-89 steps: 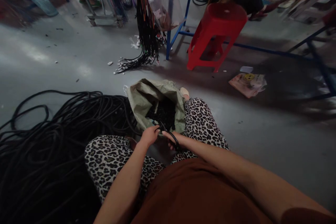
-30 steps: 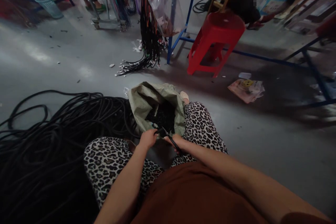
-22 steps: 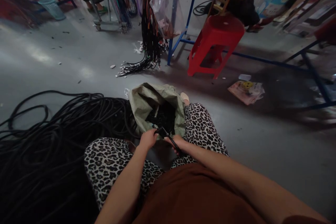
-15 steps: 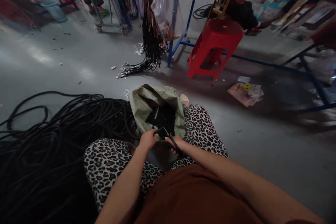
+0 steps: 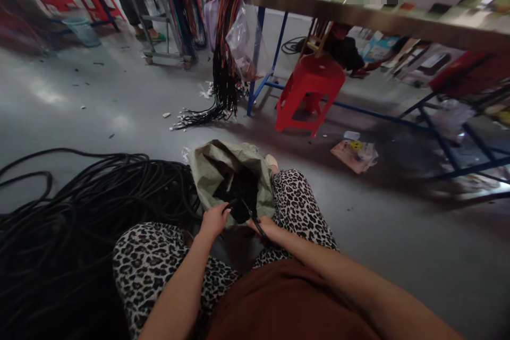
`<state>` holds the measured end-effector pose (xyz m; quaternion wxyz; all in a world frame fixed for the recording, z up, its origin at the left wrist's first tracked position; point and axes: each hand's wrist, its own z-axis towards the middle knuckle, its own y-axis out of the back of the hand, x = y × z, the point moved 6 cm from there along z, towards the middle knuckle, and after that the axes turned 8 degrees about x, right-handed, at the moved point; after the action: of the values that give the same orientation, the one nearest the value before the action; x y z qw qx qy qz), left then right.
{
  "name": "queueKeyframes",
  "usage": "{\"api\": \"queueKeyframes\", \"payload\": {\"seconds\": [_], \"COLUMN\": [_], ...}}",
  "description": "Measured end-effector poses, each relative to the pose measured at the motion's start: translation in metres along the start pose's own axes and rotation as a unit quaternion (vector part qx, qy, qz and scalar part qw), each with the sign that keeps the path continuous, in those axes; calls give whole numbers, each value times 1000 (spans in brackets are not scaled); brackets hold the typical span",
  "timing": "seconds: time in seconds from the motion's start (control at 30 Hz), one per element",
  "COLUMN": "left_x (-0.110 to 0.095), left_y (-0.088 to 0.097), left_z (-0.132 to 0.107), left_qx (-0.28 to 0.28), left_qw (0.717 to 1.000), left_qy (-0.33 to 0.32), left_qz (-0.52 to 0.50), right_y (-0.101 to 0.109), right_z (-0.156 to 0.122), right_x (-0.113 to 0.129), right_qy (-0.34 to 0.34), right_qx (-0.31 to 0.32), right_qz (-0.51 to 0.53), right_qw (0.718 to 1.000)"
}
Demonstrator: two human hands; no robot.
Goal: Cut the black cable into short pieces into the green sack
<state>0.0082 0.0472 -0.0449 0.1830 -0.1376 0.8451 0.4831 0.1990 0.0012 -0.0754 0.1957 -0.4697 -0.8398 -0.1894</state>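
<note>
An open pale green woven sack [image 5: 205,170] stands between my knees, with a mass of small black pieces [image 5: 245,186] inside. At its near rim my left hand [image 5: 215,220] is closed in a pinch on a short end of black cord [image 5: 227,206]. My right hand [image 5: 268,229] grips dark-handled scissors [image 5: 257,224], their blades pointing up and left over the sack's mouth. A small gap separates the scissors from the cord end. The fine detail at my fingertips is blurred.
A large heap of black cord [image 5: 131,186] lies on the floor to my left. Ahead are a hanging cable bundle [image 5: 225,74], a red stool [image 5: 311,77] and a blue-legged workbench [image 5: 358,17]. A plastic packet [image 5: 353,155] lies on the floor to the right.
The view has tilted up, showing more of the workbench. My left hand has moved a little away from the scissors, and less black material shows between my hands.
</note>
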Motion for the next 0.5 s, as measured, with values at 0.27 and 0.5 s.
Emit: {"api": "queueKeyframes", "payload": {"seconds": [0.27, 0.5], "left_x": [7, 3], "left_y": [30, 70], "left_z": [-5, -1], "left_qx": [-95, -87], "left_qw": [993, 995], "left_qy": [6, 8], "left_qz": [-64, -53], "right_y": [28, 39], "right_z": [-14, -36], "right_x": [28, 82], "right_qy": [87, 88], "right_qx": [-14, 39], "right_qz": [-21, 11], "right_qw": [996, 995]}}
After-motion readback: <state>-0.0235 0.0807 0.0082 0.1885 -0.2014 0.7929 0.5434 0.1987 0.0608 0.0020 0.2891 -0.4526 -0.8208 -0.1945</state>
